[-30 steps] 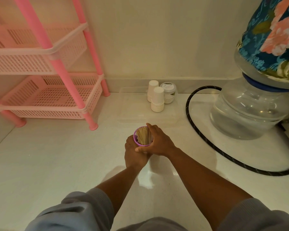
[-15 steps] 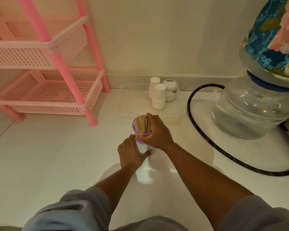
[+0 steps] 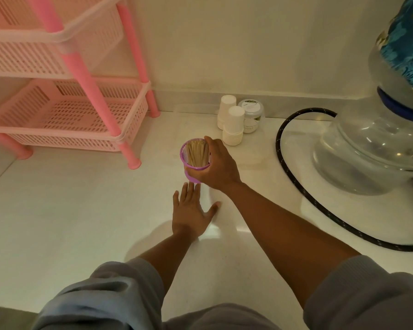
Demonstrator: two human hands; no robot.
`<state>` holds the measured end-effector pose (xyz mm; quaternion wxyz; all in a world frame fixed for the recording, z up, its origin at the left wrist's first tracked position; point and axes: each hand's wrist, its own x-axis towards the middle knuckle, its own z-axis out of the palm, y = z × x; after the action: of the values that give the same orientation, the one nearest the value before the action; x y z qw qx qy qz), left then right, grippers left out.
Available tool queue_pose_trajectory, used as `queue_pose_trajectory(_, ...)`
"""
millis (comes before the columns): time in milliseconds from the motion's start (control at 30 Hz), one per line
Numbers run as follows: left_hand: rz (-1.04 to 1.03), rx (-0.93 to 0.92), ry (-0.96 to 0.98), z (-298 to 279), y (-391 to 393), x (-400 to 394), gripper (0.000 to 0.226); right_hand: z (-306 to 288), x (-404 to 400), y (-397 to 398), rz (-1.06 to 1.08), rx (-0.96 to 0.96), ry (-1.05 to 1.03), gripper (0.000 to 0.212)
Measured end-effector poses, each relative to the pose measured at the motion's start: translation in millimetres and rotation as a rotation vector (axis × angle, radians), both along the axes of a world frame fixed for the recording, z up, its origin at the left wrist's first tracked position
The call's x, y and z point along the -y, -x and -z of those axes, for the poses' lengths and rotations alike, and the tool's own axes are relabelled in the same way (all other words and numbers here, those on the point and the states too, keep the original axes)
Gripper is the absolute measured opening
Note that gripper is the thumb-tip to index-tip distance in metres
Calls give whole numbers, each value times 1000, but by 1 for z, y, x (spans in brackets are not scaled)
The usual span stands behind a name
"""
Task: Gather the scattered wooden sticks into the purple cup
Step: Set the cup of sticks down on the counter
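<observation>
In the head view, just above the centre of the frame, the right hand gripped the purple cup from its right side, fingers curled round its wall, and the wooden sticks stood bundled upright inside it. Just below the cup, the left hand lay flat with fingers spread on the white floor, holding nothing. A pink rack filled the upper left, paper cups stood above the cup, and a water bottle with a black hose sat right.

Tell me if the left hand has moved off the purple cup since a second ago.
Yes. The left hand let go of the purple cup and lies flat, nearer the camera, farther from the paper cups.
</observation>
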<state>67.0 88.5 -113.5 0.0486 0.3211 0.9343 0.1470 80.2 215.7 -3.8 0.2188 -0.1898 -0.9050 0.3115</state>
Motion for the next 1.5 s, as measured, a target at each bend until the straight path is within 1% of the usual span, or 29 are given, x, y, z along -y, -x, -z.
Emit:
queue_pose_trajectory(233, -12, 29, 97, 7, 3, -3, 93, -7, -6, 31, 47, -62, -1, 100)
queue_pose_trajectory(600, -66, 6, 32, 17, 3, -5, 90, -7, -21, 86, 149, -98, 34, 99)
queue_pose_trajectory(867, -73, -28, -11, 19, 2, -4, 86, 2, -30, 119, 193, -36, 7, 101)
queue_pose_trajectory(1167, -74, -89, -37, 26, 1, -3, 84, 16, -39, 144, 220, 35, 59, 102)
queue_pose_trajectory(1500, -81, -49, -37, 23, 1, -4, 85, 33, -48, 152, 241, 107, 99, 98)
